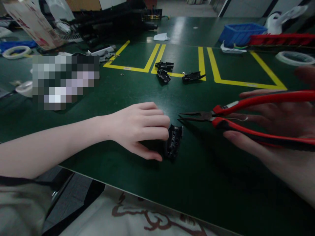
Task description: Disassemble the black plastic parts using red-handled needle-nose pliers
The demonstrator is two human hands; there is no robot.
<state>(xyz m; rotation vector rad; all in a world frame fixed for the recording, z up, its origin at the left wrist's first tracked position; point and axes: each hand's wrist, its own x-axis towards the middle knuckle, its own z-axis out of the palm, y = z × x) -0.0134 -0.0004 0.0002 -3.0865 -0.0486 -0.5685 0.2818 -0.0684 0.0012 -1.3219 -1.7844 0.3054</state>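
On the green table in front of me lies a small black plastic part [175, 141] with a ribbed, uneven surface. My left hand [145, 127] is at its left side, fingers curled against its upper edge and the thumb low beside it; the fingertips are partly hidden. From the right, my right hand [265, 121] holds red-handled needle-nose pliers [200, 116] between thumb and fingers. The plier jaws point left and are slightly parted, just above and right of the black part, not touching it.
Beyond my hands, several similar black pieces [163, 75] lie near yellow tape outlines [248, 84]. A blue bin [241, 32], a red tray [283, 40] and tape rolls [295, 58] stand at the back right. A blurred-out object [66, 82] lies at left.
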